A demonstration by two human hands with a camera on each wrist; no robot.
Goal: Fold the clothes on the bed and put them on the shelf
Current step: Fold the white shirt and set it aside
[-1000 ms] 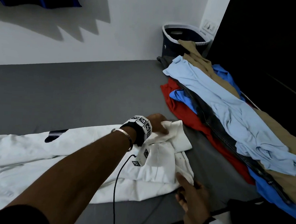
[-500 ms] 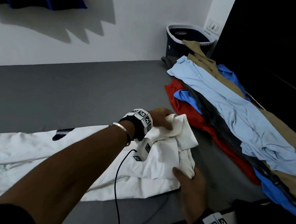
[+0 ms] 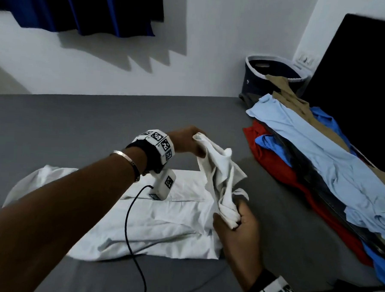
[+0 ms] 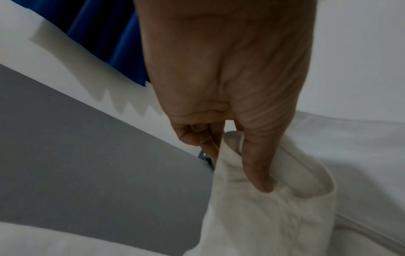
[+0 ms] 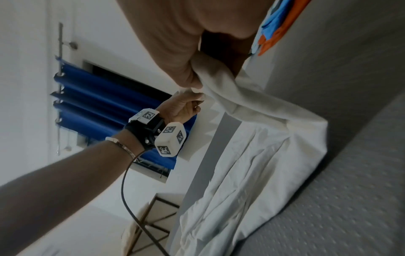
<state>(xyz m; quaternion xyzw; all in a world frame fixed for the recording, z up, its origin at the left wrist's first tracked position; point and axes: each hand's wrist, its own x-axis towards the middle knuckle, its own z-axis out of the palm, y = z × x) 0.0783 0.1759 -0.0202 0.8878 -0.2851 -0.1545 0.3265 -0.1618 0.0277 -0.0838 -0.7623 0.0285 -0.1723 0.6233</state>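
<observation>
A white garment [image 3: 160, 229] lies spread on the grey bed [image 3: 76, 128], its right end lifted off the sheet. My left hand [image 3: 187, 141] pinches the far corner of that raised end, thumb pressed into the cloth [image 4: 258, 173]. My right hand [image 3: 236, 224] grips the near corner, bunched in its fist [image 5: 197, 76]. The lifted cloth [image 3: 221, 169] hangs slack between both hands. A pile of unfolded clothes [image 3: 320, 166] in light blue, red, blue and tan runs along the bed's right side.
A dark laundry basket [image 3: 271, 71] stands in the far right corner by a wall socket [image 3: 306, 60]. A black panel [image 3: 358, 76] rises on the right. Blue curtains [image 3: 83, 6] hang on the far wall. A cable [image 3: 129, 231] dangles from my left wrist over the garment.
Both hands have taken hold of the garment's right end and raised it off the bed, the left hand moving up and away. The view has tilted up.
</observation>
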